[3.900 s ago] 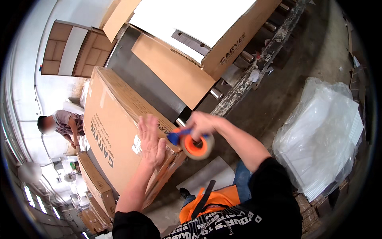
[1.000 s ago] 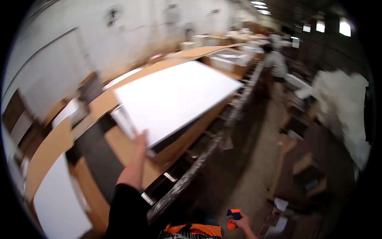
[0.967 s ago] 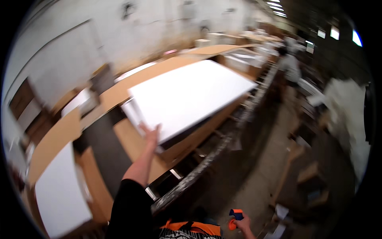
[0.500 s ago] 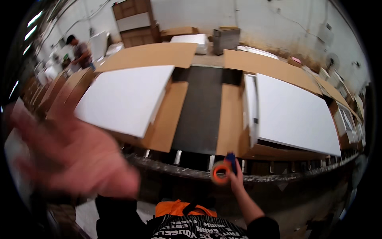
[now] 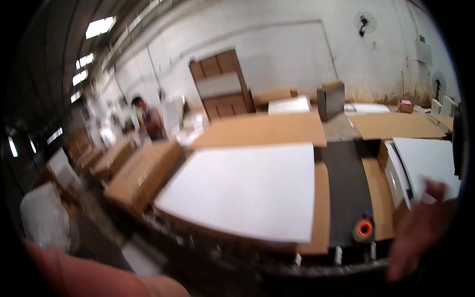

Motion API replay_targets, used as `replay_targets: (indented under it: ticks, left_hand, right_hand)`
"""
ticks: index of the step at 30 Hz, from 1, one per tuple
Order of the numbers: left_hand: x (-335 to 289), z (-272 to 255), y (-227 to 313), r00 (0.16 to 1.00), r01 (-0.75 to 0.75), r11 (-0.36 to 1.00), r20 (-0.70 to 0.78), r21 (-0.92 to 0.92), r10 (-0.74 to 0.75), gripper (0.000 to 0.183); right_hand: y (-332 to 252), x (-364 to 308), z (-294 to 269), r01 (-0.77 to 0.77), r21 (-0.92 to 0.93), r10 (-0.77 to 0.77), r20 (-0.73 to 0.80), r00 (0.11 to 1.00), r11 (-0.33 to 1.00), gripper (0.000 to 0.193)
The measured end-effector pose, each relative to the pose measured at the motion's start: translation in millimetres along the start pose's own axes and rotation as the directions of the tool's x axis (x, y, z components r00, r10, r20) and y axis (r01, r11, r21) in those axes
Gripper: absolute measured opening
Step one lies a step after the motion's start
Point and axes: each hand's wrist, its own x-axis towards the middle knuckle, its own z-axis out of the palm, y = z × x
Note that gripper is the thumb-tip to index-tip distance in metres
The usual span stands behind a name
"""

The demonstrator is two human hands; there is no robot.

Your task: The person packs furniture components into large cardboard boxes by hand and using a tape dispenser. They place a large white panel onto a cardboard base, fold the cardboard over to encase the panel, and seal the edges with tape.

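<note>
An orange tape dispenser (image 5: 363,228) lies on the dark conveyor belt (image 5: 349,193), between two open cardboard boxes. My right hand (image 5: 420,230) hovers blurred just to the right of it, fingers apart and holding nothing. My left hand or forearm (image 5: 84,274) is a blurred shape at the lower left edge, close to the camera; its fingers cannot be made out. A large white panel (image 5: 242,190) lies flat in the open cardboard box in front of me. A second white panel (image 5: 425,163) lies in the box behind my right hand.
A closed long cardboard box (image 5: 141,171) lies left of the white panel. A plastic-wrapped bundle (image 5: 44,218) stands at far left. Another person (image 5: 148,119) works at the back left. Stacked cartons (image 5: 222,81) stand against the white wall.
My right hand has let go of the tape dispenser, which now rests on the belt. My left hand has dropped from in front of the camera to the lower left. The view has swung.
</note>
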Motion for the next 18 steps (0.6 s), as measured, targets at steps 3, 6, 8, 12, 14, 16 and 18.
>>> replay_targets:
  ticks: [3,6,8,12,14,16,18]
  left_hand:
    - [1.2,-23.1,-13.9,0.997,0.024,0.998,0.074,-0.06,-0.02,0.078]
    - [-18.8,-27.9,-11.5,0.98,0.074,0.993,0.19,-0.096,-0.054,0.076]
    - [-6.6,-9.2,-37.2,0.962,0.069,0.989,0.27,-0.134,-0.03,0.074]
    - [8.0,0.8,-46.1,0.945,0.055,0.981,0.327,-0.183,0.008,0.072]
    - [14.9,0.0,-66.9,0.946,0.086,0.98,0.323,-0.18,-0.024,0.07]
    - [27.1,3.1,-93.5,0.956,0.074,0.982,0.293,-0.175,-0.02,0.069]
    - [42.6,-14.5,-94.2,0.957,0.012,0.991,0.288,-0.136,0.028,0.067]
  right_hand:
    - [-18.6,52.5,38.1,-0.125,-0.038,0.127,0.074,0.989,0.991,0.06]
    - [22.8,18.7,83.7,-0.347,-0.118,0.364,0.184,0.913,0.93,0.057]
    - [51.6,-20.5,121.0,-0.468,-0.175,0.497,0.194,0.846,0.866,0.055]
    - [53.2,-28.8,121.4,-0.522,-0.221,0.558,0.155,0.816,0.824,0.052]
    - [54.4,-23.1,146.0,-0.513,-0.23,0.55,0.149,0.821,0.827,0.05]
    - [53.3,-15.3,169.6,-0.5,-0.22,0.533,0.131,0.836,0.838,0.048]
    - [39.4,-16.8,160.9,-0.508,-0.176,0.522,0.038,0.852,0.843,0.046]
